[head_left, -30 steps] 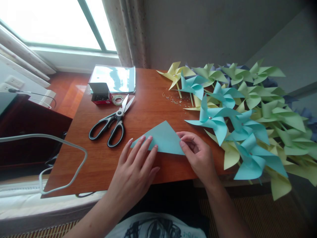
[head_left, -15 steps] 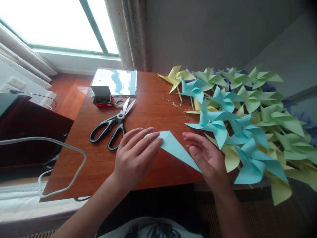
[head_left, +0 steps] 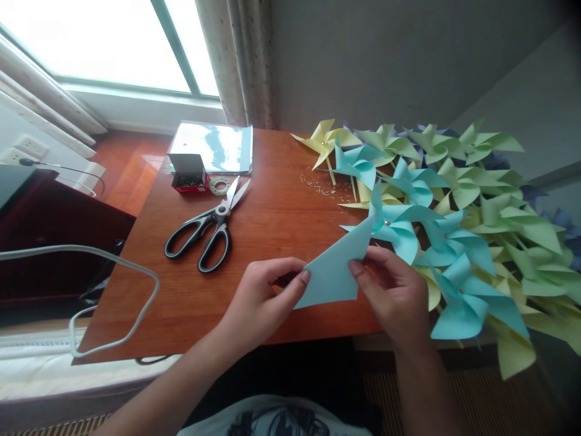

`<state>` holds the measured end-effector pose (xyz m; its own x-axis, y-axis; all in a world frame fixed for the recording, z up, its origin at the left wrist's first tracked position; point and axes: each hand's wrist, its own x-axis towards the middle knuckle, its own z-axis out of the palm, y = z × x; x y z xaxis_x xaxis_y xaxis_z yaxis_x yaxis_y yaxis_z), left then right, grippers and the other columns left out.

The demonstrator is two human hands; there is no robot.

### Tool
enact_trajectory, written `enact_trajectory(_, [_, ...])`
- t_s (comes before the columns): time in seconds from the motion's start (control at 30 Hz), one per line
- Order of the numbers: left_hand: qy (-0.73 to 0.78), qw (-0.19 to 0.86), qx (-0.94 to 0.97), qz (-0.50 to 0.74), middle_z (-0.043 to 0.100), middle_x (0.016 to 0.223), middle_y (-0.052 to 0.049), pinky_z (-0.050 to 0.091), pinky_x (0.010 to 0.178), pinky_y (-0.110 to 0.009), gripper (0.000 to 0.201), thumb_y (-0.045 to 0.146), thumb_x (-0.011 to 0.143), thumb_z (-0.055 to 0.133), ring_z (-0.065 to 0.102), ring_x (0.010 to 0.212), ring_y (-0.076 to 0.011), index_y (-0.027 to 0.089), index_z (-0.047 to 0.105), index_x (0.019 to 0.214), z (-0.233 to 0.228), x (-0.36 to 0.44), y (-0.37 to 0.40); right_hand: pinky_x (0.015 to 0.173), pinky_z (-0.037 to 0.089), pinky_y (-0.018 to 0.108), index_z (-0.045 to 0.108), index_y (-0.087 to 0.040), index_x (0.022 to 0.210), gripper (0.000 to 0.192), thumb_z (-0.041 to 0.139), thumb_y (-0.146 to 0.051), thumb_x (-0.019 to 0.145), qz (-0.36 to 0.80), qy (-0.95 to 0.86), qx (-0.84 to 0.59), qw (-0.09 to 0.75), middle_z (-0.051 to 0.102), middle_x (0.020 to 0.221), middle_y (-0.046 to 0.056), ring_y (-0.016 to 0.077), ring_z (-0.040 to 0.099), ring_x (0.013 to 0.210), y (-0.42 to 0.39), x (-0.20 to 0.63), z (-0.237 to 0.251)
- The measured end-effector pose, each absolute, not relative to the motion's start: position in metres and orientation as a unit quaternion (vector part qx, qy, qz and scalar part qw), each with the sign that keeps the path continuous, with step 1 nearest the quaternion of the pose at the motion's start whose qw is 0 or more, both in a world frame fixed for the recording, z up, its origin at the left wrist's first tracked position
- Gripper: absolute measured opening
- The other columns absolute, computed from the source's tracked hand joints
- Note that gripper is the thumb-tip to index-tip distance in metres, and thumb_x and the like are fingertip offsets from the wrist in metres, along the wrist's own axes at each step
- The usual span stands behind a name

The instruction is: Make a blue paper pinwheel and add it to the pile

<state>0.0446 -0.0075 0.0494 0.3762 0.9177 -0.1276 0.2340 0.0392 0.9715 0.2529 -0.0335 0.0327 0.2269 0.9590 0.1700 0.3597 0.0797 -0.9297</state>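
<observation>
Both hands pinch a folded blue paper triangle [head_left: 333, 272] above the bench [head_left: 272, 224]: left hand [head_left: 258, 300] on its left edge, right hand [head_left: 393, 290] on its right, beside pinwheels [head_left: 445, 200]; scissors [head_left: 206, 227] lie apart.

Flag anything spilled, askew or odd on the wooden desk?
Small silvery bits lie scattered loose on the wooden desk beside the paper pinwheel pile, which overhangs the desk's right edge. Black-handled scissors lie with blades open. Both hands pinch the folded blue paper triangle.
</observation>
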Motion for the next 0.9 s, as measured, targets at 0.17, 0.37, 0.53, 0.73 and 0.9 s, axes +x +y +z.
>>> enact_trajectory(0.17, [0.455,0.655,0.528,0.292,0.055,0.068,0.000,0.036,0.053,-0.020,0.030,0.040,0.091,0.062,0.046,0.062,-0.0113,0.013,0.069,0.080,0.045,0.044,-0.007,0.070,0.060,0.032,0.076,-0.027,0.096,0.011,0.075,-0.029,0.085,0.330,-0.533,-0.618,0.475,0.077,0.088,0.001,0.0206,0.071,0.077,-0.032,0.253,0.035])
enact_trajectory(0.37, [0.451,0.674,0.508,0.290,0.053,0.068,0.001,0.034,0.052,-0.020,0.029,0.039,0.090,0.063,0.044,0.062,-0.0106,0.013,0.069,0.078,0.042,0.045,-0.006,0.069,0.062,0.032,0.075,-0.025,0.096,0.012,0.074,-0.030,0.086,0.362,-0.525,-0.608,0.472,0.076,0.086,0.002,0.0207,0.071,0.075,-0.030,0.251,0.035])
enact_trajectory(0.53, [0.462,0.680,0.487,0.295,0.053,0.067,0.001,0.035,0.053,-0.020,0.029,0.039,0.088,0.065,0.044,0.063,-0.0111,0.013,0.069,0.076,0.040,0.045,-0.007,0.069,0.063,0.033,0.075,-0.024,0.097,0.013,0.073,-0.030,0.086,0.366,-0.524,-0.611,0.468,0.075,0.085,0.003,0.0212,0.071,0.076,-0.029,0.250,0.036])
enact_trajectory(0.73, [0.475,0.684,0.469,0.294,0.057,0.068,0.000,0.035,0.053,-0.020,0.030,0.041,0.087,0.067,0.046,0.063,-0.0116,0.013,0.072,0.077,0.038,0.046,-0.007,0.073,0.062,0.034,0.074,-0.026,0.101,0.017,0.075,-0.030,0.085,0.367,-0.530,-0.608,0.464,0.075,0.090,0.002,0.0214,0.071,0.079,-0.031,0.250,0.035])
enact_trajectory(0.9, [0.480,0.683,0.464,0.296,0.059,0.069,-0.001,0.037,0.054,-0.021,0.029,0.040,0.085,0.068,0.048,0.064,-0.0128,0.013,0.073,0.076,0.036,0.046,-0.007,0.072,0.062,0.035,0.075,-0.026,0.098,0.013,0.074,-0.028,0.086,0.339,-0.546,-0.608,0.465,0.076,0.089,0.002,0.0219,0.071,0.080,-0.033,0.249,0.035])
